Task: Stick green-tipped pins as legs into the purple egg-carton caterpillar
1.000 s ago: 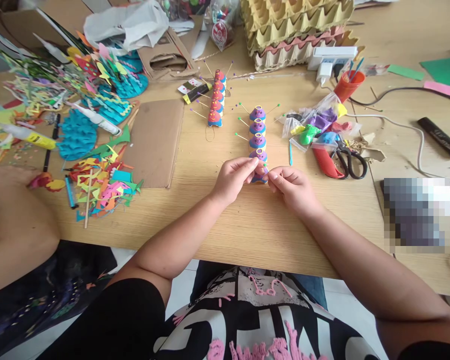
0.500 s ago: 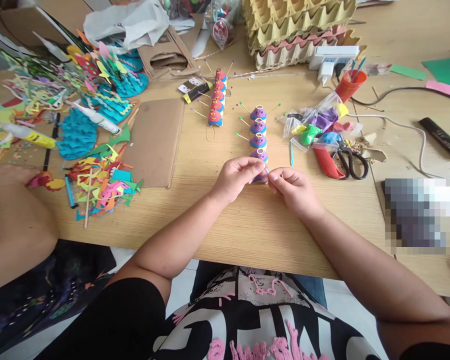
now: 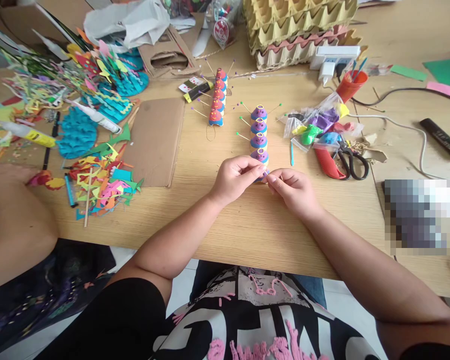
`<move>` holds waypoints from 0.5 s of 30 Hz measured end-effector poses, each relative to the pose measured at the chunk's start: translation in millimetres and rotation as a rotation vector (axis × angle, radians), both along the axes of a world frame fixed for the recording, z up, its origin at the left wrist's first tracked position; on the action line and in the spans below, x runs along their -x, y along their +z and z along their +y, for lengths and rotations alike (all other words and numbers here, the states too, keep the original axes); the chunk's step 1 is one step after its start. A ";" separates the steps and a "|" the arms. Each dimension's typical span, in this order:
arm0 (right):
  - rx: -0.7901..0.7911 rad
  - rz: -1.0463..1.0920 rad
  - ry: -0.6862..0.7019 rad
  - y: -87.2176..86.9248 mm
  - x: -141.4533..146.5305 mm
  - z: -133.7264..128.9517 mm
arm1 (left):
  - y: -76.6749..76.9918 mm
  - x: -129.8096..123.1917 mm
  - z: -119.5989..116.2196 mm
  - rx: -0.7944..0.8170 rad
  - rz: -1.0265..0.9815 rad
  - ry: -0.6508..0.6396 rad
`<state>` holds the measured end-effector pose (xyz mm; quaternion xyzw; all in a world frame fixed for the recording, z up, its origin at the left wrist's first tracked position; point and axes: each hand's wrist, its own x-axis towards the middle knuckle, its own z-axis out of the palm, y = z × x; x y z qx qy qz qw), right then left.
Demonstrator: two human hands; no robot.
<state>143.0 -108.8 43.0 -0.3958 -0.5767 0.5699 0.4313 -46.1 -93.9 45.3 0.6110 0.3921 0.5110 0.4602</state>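
A purple and blue caterpillar-like craft point(image 3: 259, 141) made of egg-carton bumps lies before me, with yellow rings on its top and green-tipped sticks at its sides. At its near end, my left hand point(image 3: 235, 181) is closed, thumb and forefinger pinched together. Facing it, my right hand point(image 3: 294, 192) also pinches, its fingertips almost meeting the left ones. Between the fingertips is a tiny pale-purple bit, too small to name. My fingers partly cover the craft's nearest bump. A red and blue craft point(image 3: 218, 97) of the same form stands further back on the left.
Right of the craft lie bags of coloured clay point(image 3: 322, 122), scissors point(image 3: 350, 160) and a blue stick point(image 3: 291, 152). Egg trays point(image 3: 300, 30) are stacked behind. Left are cardboard point(image 3: 155, 142), paper scraps point(image 3: 108, 185), glue bottles point(image 3: 97, 119) and another person's arm point(image 3: 18, 215).
My hands stay at the craft's near end, with the fingertips drawn slightly closer together. The pale bit between them shows less than before.
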 end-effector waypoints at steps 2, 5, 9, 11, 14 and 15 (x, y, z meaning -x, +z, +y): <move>-0.002 -0.007 -0.006 -1.8 -0.6 0.0 | -0.4 0.4 0.8 0.032 -0.008 0.002; 0.025 0.007 -0.041 -6.1 -1.9 1.0 | -1.8 -0.5 3.0 0.146 -0.063 0.006; 0.047 0.030 -0.075 -9.1 -2.5 2.1 | -3.9 -1.5 4.8 0.203 -0.137 0.031; 0.048 0.036 -0.073 -9.0 -2.2 2.1 | -5.6 -1.7 5.0 0.200 -0.149 0.034; 0.079 0.062 -0.056 -9.2 -2.1 1.7 | -9.4 -1.8 5.9 0.187 -0.161 -0.009; 0.094 0.073 -0.052 -9.6 -2.2 1.7 | -10.8 -1.8 6.5 0.179 -0.163 -0.026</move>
